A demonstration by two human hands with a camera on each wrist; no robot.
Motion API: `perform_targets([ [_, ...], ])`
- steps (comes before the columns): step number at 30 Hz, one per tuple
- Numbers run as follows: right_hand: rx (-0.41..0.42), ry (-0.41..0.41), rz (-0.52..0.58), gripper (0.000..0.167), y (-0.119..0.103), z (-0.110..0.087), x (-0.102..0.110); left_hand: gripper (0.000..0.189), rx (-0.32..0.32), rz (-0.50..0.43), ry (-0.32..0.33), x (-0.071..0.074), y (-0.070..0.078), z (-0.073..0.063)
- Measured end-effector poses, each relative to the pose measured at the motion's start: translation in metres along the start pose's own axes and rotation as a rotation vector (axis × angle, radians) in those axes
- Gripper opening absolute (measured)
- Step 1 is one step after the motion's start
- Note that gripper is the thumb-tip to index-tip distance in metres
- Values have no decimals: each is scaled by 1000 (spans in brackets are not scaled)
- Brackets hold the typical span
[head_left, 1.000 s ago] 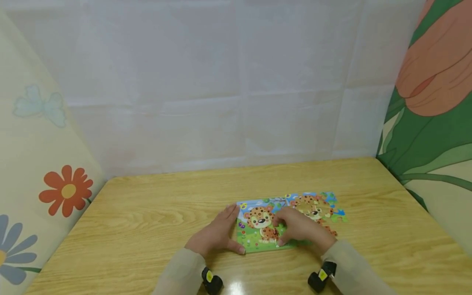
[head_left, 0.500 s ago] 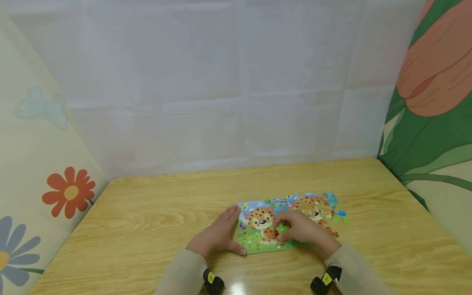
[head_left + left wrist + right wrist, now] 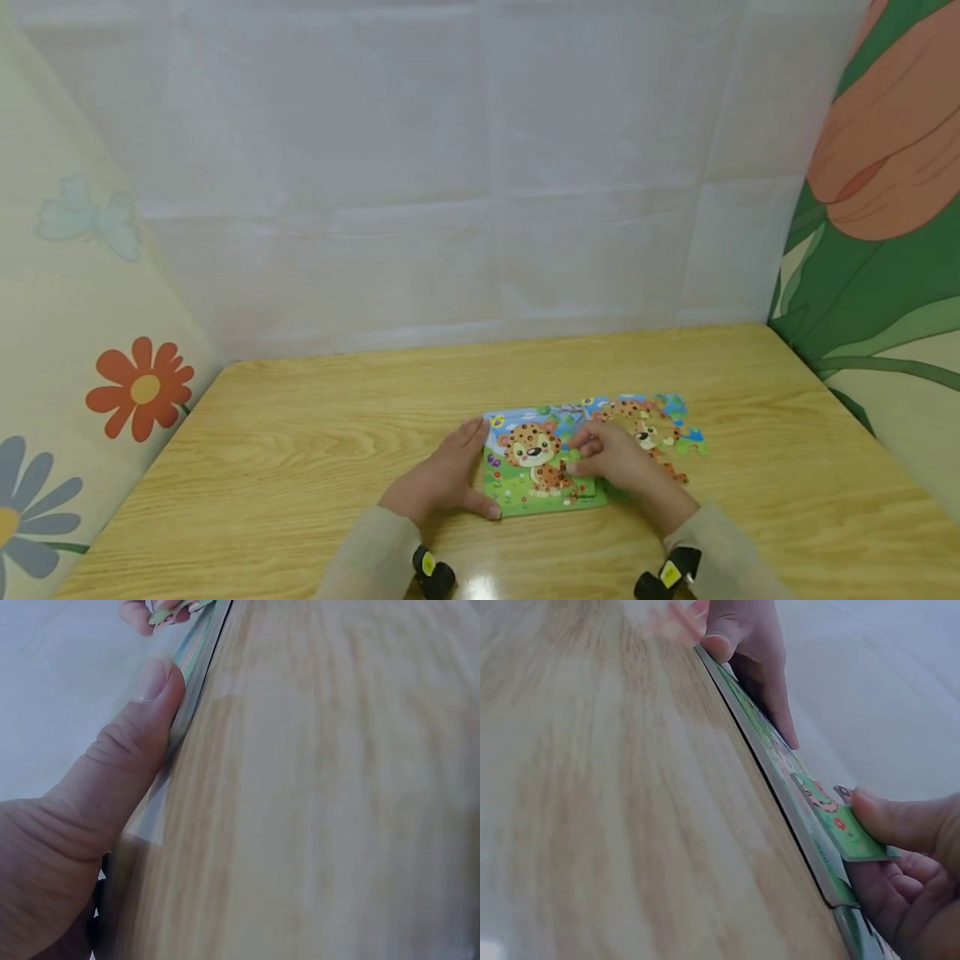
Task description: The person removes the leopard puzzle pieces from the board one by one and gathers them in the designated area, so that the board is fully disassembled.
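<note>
A leopard-cub jigsaw puzzle in a flat board (image 3: 517, 498) lies on the table. My left hand (image 3: 438, 473) rests at its left side, thumb (image 3: 154, 712) against the near edge and fingers laid along the left edge. Over the board's lower right part, my right hand (image 3: 618, 458) pinches a green puzzle piece (image 3: 851, 829) with a red flower and leopard spots on it. That piece is tilted, its right side raised above the board, and thumb and fingers hold it by this side. Some of the puzzle's right edge is hidden behind the right hand.
A second leopard picture (image 3: 633, 412), with jagged, puzzle-shaped right edges, lies directly right of the board. The wooden table (image 3: 315, 433) meets a white cloth backdrop (image 3: 375, 208). Flower-painted panels stand at both sides.
My right hand has drawn slightly right, uncovering the board's lower right corner and showing the piece raised there. My left hand stays at the left edge.
</note>
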State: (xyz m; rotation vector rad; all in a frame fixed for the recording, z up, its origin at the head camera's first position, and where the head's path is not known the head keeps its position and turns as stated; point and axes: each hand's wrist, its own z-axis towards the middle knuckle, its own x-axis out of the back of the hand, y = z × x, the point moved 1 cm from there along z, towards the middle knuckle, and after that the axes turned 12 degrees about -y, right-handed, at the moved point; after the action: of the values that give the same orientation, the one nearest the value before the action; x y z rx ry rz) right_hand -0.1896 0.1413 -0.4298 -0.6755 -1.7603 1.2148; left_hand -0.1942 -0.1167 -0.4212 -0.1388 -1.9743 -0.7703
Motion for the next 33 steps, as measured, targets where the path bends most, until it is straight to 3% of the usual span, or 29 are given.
perform_targets([
  [4, -12, 51, 12, 25, 0, -2, -1, 125, -1, -3, 2, 0, 0, 0],
  [20, -5, 109, 141, 32, -5, -17, 11, 125, 7, -22, -8, 0, 0, 0],
  [33, -102, 240, 157, 36, 7, -32, 35, 123, -15, -28, -10, 0, -2, 0],
])
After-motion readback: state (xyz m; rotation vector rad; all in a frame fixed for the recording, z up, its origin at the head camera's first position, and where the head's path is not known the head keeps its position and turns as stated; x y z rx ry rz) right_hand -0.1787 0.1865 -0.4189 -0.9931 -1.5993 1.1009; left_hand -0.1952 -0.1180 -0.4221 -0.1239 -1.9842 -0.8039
